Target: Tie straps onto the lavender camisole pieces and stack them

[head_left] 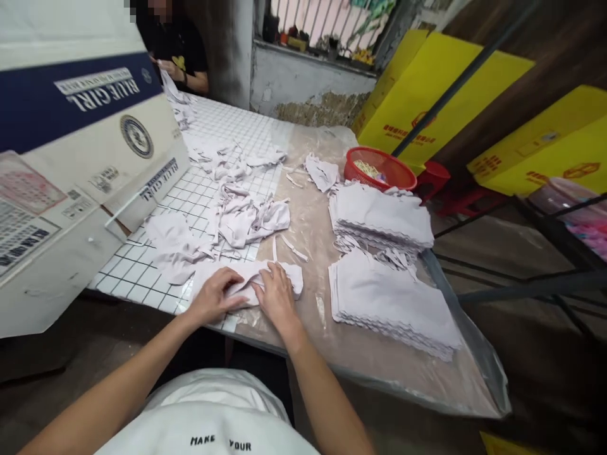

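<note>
A pale lilac-grey garment (296,278) with thin straps, perhaps a camisole, lies at the table's near edge under both hands. My left hand (219,296) curls around a fold of its cloth, thumb below and fingers above. My right hand (276,296) grips the cloth a little further right, fingers on top and thumb toward the middle fold. Two straps (289,248) stretch away from the garment's far side. Just beyond, crumpled garments of the same cloth (246,215) lie heaped. To the right sits a neat stack of flat garments (389,294) with scalloped edges.
Another flat stack (382,212) lies farther back, near a red basket (379,165) with small pale items. A large carton (90,139) juts over the table's left side. Yellow boxes (441,95) stand beyond. A person (177,47) handles similar cloth at the far left.
</note>
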`<control>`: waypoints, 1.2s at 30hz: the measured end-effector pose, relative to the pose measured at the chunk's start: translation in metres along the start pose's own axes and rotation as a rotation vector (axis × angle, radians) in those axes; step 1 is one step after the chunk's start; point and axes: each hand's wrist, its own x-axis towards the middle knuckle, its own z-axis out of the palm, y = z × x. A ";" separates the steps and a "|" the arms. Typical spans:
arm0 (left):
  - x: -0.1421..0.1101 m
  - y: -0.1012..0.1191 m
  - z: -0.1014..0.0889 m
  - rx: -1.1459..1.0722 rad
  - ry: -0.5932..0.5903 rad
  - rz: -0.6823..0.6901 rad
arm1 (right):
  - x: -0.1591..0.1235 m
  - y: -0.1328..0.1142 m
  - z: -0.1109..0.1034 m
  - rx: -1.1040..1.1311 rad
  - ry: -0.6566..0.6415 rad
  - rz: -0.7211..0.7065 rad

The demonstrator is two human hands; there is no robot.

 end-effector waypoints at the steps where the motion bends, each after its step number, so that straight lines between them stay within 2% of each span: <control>1: -0.001 0.000 0.003 0.029 0.019 0.010 | -0.003 0.001 -0.001 -0.001 0.029 -0.039; 3: 0.001 0.000 0.009 0.043 0.079 -0.032 | -0.010 -0.001 0.001 0.003 0.103 -0.114; 5: 0.006 -0.001 0.012 -0.057 0.107 -0.122 | -0.016 -0.006 0.009 -0.006 0.135 -0.174; 9: 0.017 -0.005 0.007 -0.514 0.151 -0.265 | -0.017 -0.021 0.040 -0.022 0.163 -0.216; 12: 0.020 -0.011 0.004 -0.710 0.229 -0.275 | -0.014 -0.031 0.058 -0.031 0.163 -0.168; 15: 0.020 -0.018 0.004 -0.760 0.283 -0.241 | -0.016 -0.035 0.065 0.035 0.104 -0.216; 18: 0.018 -0.021 0.005 -0.734 0.287 -0.228 | -0.024 -0.032 0.066 0.138 0.058 -0.277; 21: 0.017 -0.019 0.005 -0.690 0.279 -0.232 | -0.032 -0.027 0.061 0.177 0.053 -0.289; 24: 0.017 -0.017 0.005 -0.678 0.329 -0.242 | -0.034 -0.025 0.047 0.232 0.002 -0.343; 29: 0.015 -0.022 0.010 -0.629 0.495 -0.210 | -0.031 -0.018 -0.001 0.379 -0.169 -0.353; 32: 0.015 -0.023 0.013 -0.584 0.506 -0.209 | -0.036 -0.010 -0.025 0.450 -0.290 -0.384; 34: 0.014 -0.021 0.013 -0.552 0.482 -0.200 | -0.043 -0.009 -0.030 0.468 -0.338 -0.425; 36: 0.013 -0.017 0.012 -0.528 0.453 -0.184 | -0.048 -0.012 -0.024 0.444 -0.343 -0.419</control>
